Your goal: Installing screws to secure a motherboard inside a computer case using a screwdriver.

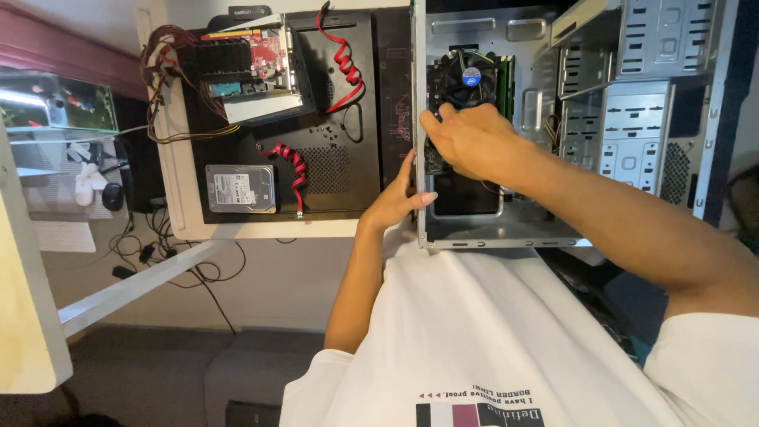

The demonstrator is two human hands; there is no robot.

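1. Close below my chin, white shirt cloth (490, 332) fills the foreground, and past it a white table (237, 231) carries everything I work on.
2. My left hand (395, 202) braces the near front edge of the open grey computer case (506, 225); the fingers lie fairly straight against the metal, thumb spread, gripping nothing.
3. My right hand (466, 138) reaches inside the case, fingers curled and nearly closed just beside the black cooler fan (468, 79). Whether they pinch a clip or a plug I cannot tell, since the knuckles hide the tips.
4. To do this well, I judge I should keep the case steadied with the left hand and work by small, square pulls, not twisting against the board.
5. Further left on the table lies the black side panel (348, 158), with a silver hard drive (240, 188), red cables (341, 63) and a red circuit card (261, 49) on it.
6. Beyond, tangled dark cords (158, 249) hang by the wall.
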